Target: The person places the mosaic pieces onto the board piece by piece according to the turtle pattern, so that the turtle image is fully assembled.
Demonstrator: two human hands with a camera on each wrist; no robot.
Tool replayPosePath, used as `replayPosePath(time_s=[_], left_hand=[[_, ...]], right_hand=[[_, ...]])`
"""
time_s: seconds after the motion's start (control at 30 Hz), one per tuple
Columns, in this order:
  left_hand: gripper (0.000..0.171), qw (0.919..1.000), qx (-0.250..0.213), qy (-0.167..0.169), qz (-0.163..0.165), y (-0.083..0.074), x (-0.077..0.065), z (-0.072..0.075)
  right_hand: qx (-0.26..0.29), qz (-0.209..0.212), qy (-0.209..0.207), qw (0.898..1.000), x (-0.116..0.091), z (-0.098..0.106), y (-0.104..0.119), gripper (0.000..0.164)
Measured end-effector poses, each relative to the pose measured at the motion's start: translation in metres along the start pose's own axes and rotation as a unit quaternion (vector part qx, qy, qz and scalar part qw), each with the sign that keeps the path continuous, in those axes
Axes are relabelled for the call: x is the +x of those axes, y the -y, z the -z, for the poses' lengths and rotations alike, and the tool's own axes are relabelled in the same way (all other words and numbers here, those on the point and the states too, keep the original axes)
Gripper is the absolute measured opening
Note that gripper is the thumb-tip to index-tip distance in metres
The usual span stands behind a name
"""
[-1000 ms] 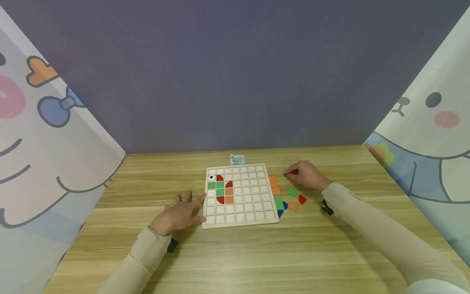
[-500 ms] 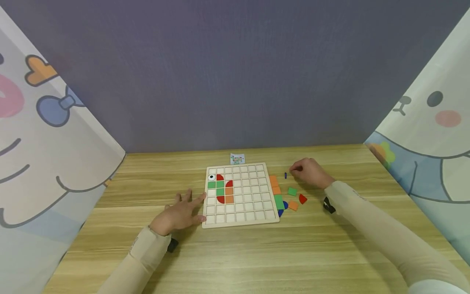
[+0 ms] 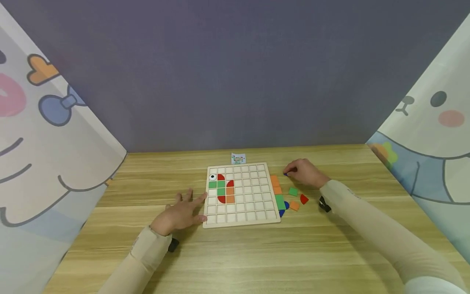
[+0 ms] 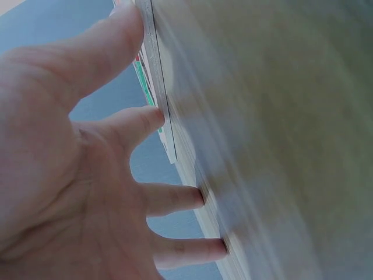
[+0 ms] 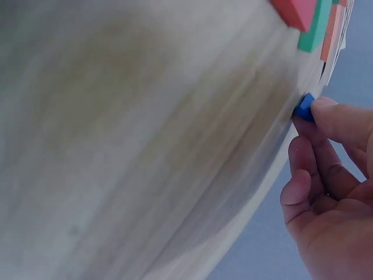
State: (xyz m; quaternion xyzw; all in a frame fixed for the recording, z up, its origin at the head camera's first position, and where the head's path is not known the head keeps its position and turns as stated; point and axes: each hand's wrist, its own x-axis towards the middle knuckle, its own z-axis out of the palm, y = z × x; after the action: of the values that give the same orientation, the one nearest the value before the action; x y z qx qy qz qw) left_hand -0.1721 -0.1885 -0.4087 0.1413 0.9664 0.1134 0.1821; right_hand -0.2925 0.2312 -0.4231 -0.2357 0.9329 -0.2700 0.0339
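My left hand (image 3: 179,215) rests at the left edge of a wooden grid board (image 3: 253,210), fingers spread, with thumb and index finger touching the rim. In the left wrist view, its other fingertips press on the tabletop. Right of the board, my right hand (image 3: 305,173) pinches a small blue piece (image 5: 305,108) between thumb and finger, close to the table. Set in the board's left part are a white eye piece (image 3: 213,177), red quarter-round pieces (image 3: 230,183), green squares (image 3: 221,191) and orange squares (image 3: 230,199).
Along the board's right side lie orange pieces (image 3: 275,181), a green piece (image 3: 280,202) and blue pieces (image 3: 281,213). Loose nearby are a green square (image 3: 293,191), an orange square (image 3: 294,206) and a red piece (image 3: 304,199). A small picture card (image 3: 238,158) lies behind the board.
My right hand drew back from the blue piece, which stood alone on the table half a second ago, then returned left and pinched it again. The left hand has stayed put.
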Motion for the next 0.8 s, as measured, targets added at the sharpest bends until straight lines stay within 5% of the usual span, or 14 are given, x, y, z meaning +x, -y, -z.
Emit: replayPosePath(time_s=[0.5, 0.67, 0.8], left_hand=[[0.076, 1.0000, -0.001, 0.005, 0.001, -0.003, -0.001, 0.002], [0.076, 1.0000, -0.006, 0.002, 0.002, -0.001, 0.000, 0.000], [0.076, 1.0000, -0.004, 0.001, 0.004, -0.002, 0.001, 0.001]], right_hand=[[-0.011, 0.017, -0.010, 1.000, 0.001, 0.001, 0.002, 0.006], [0.021, 0.041, 0.006, 0.999, 0.000, -0.008, 0.033, 0.007], [0.005, 0.116, 0.016, 0.993, -0.003, -0.027, 0.075, 0.006]])
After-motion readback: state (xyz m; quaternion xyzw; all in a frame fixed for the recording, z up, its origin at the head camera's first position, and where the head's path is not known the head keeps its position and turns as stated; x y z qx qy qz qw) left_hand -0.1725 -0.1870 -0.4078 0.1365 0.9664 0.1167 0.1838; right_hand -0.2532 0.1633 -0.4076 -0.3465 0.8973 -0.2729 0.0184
